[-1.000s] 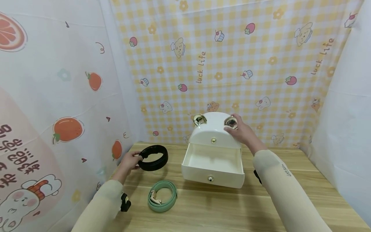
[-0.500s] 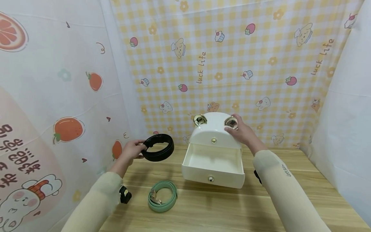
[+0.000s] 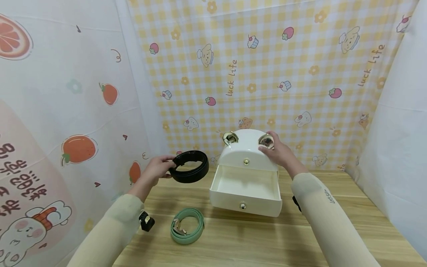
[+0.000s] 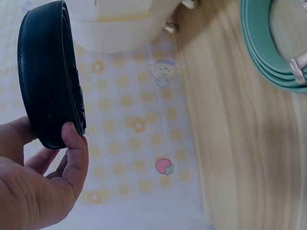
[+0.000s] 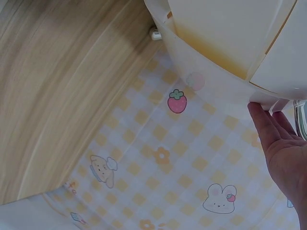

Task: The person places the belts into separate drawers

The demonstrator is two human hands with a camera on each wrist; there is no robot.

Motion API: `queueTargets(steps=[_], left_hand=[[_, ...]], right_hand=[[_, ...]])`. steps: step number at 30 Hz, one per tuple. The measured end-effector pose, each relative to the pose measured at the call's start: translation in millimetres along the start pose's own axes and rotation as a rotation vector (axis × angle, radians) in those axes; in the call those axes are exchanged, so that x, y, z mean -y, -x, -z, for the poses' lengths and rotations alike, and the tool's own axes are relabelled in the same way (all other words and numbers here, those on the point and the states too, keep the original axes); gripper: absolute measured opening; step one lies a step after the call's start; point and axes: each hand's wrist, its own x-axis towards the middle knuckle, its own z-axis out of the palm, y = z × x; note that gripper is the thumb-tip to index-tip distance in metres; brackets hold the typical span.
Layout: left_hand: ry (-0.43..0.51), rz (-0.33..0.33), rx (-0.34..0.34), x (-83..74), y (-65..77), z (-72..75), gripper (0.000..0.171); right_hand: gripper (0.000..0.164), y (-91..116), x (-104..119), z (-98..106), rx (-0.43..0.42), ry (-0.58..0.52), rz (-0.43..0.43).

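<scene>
In the head view, my left hand [image 3: 157, 170] pinches a rolled black belt [image 3: 197, 174] by its left side, raised above the table. The left wrist view has the thumb on one edge of the black belt [image 4: 45, 76] and fingers on the other. My right hand [image 3: 281, 152] holds the upper right of a white drawer box [image 3: 247, 142], thumb in front beside the gold ear and fingers behind it. Its fingers [image 5: 261, 120] lie against the box's outer side in the right wrist view. The lower drawer [image 3: 245, 202] is pulled out, with nothing visible inside.
A rolled green belt [image 3: 188, 237] with a pinkish metal buckle lies on the wooden table [image 3: 260, 244], in front and left of the drawer box. A checked cloth [image 3: 300, 55] hangs behind the table, and a printed white cloth [image 3: 83, 118] at the left.
My left hand has lifted the black belt and carried it rightward, nearer the drawer box. My right hand, the box and the green belt have stayed in place.
</scene>
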Motion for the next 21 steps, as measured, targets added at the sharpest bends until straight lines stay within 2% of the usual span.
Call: queueTargets(steps=[8,21], left_hand=[[0.028,0.001,0.023,-16.2,1.3,-8.1,0.044],[0.057,-0.041,0.080,-38.0,3.8,-31.1,0.039]], right_hand=[[0.076,0,0,1,0.005,0.006,-0.006],[0.077,0,-1,0,0.008,0.001,0.003]])
